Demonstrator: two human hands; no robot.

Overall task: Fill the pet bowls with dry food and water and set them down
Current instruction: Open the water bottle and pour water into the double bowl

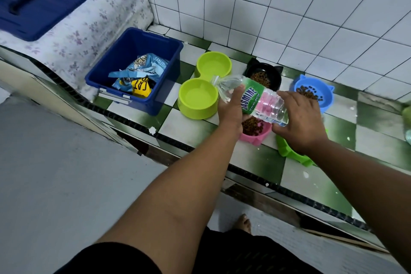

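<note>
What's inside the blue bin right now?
Crumpled light-blue food bags and a yellow-and-black packet lie in the blue bin. Anything beneath them is hidden.

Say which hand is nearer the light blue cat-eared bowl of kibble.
Right. The right hand, gripping the clear water bottle's base, sits beside the bowl; the left hand grips the neck end, farther off.

Both bare forearms (178, 184) reach forward and converge. The left grip (231, 107) cups the bottle (260, 99) from below near its neck, thumb curled over the top. The right grip (300, 118) clasps the bottle's base, knuckles up, thumb underneath. 1 bare foot (243, 222) shows below.
</note>
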